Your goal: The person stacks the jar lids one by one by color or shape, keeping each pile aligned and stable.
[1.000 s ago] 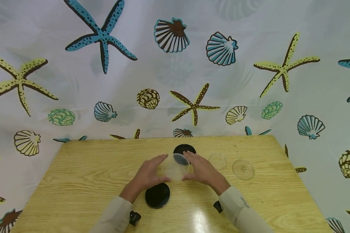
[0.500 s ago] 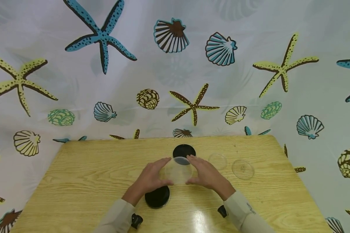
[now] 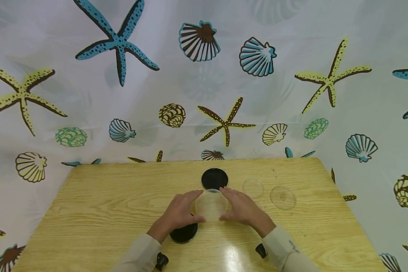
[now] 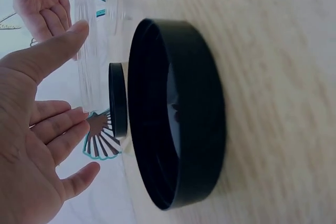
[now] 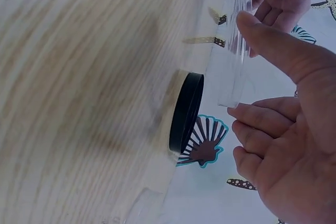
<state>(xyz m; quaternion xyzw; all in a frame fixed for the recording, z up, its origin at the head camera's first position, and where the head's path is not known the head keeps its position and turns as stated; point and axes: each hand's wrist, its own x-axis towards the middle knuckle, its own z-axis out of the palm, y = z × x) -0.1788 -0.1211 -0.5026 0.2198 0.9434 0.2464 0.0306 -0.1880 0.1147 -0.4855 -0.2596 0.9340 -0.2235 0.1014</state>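
Observation:
A clear, round petri dish (image 3: 211, 206) is held level above the table between both hands. My left hand (image 3: 179, 212) grips its left rim between thumb and fingertips, over a black round dish (image 3: 184, 234) that it partly covers. On the opposite rim, my right hand (image 3: 243, 210) pinches the petri dish the same way. Seen edge-on in the left wrist view, the petri dish (image 4: 88, 56) is off the tabletop; the near black dish (image 4: 205, 114) shows a tall rim. Just beyond the hands lies a second black dish (image 3: 215, 177).
Two clear, flat round pieces, one smaller (image 3: 253, 188) and one larger with faint markings (image 3: 283, 198), lie on the wooden table (image 3: 115, 204) right of the hands. A white cloth (image 3: 149, 83) printed with starfish and shells hangs behind the table.
Both hands have drawn the petri dish slightly toward the body and to the right, uncovering more of the far black dish. The other pieces stay put.

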